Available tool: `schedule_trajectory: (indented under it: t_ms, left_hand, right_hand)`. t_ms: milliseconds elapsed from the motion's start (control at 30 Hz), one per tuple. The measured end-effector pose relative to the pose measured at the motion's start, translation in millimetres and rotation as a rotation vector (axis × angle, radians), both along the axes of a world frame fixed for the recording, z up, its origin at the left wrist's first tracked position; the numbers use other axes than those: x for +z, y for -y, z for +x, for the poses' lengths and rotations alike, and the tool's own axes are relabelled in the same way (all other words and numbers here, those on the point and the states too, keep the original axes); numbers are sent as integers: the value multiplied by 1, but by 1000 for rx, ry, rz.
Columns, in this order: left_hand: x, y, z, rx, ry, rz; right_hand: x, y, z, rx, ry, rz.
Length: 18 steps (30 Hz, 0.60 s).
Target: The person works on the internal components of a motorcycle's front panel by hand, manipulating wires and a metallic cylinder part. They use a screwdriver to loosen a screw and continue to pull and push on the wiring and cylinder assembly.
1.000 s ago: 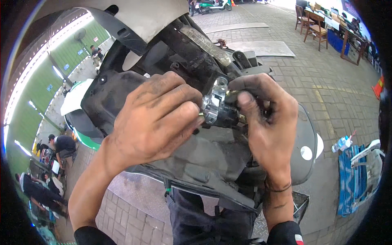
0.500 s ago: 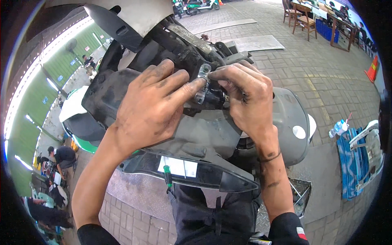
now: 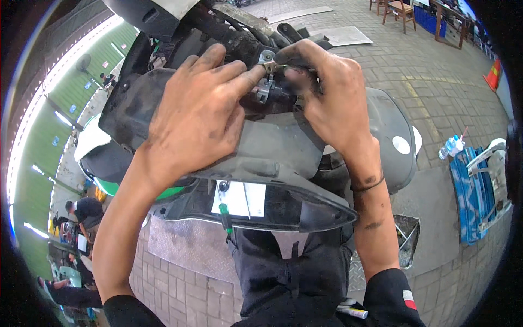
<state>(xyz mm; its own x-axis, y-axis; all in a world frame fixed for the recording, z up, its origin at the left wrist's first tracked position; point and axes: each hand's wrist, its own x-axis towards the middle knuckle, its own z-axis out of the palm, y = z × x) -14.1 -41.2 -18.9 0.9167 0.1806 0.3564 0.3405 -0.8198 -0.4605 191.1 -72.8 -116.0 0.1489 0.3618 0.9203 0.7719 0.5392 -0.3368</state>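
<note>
A partly stripped scooter with grey and dark plastic panels [image 3: 278, 136] lies in front of me. My left hand [image 3: 196, 109] rests over it, fingers spread, with the index fingertip against a small metal bracket [image 3: 266, 57] bolted among dark parts. Just right of the bracket, my right hand [image 3: 338, 98] has its thumb and index finger closed together. Something thin shows at those fingertips, too small to name. Below the bracket sits a clear-and-metal fitting [image 3: 263, 94] beside a black part. Dark smudges mark both hands.
A green-handled screwdriver [image 3: 224, 215] and a white sheet [image 3: 255, 199] lie on the lower panel nearest me. Plastic bottles [image 3: 449, 146] and a blue patterned item [image 3: 469, 191] are at right. Farther off stand an orange cone [image 3: 492, 76] and a chair [image 3: 400, 13]. People work at far left.
The scooter and both hands appear higher in the picture. My right hand's fingertips have come off slightly from the fitting and sit beside the bracket; my left index finger stays on it.
</note>
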Motion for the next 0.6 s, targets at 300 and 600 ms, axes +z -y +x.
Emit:
schedule_trajectory:
  t_ms: [300, 600]
  left_hand:
    - [-2, -7, -4, -23, 89, -118]
    - [-10, -8, 2, -17, 136, -99]
  right_hand:
    - [3, 8, -16, -40, -187, -37]
    - [16, 13, -14, -115, -118, -183]
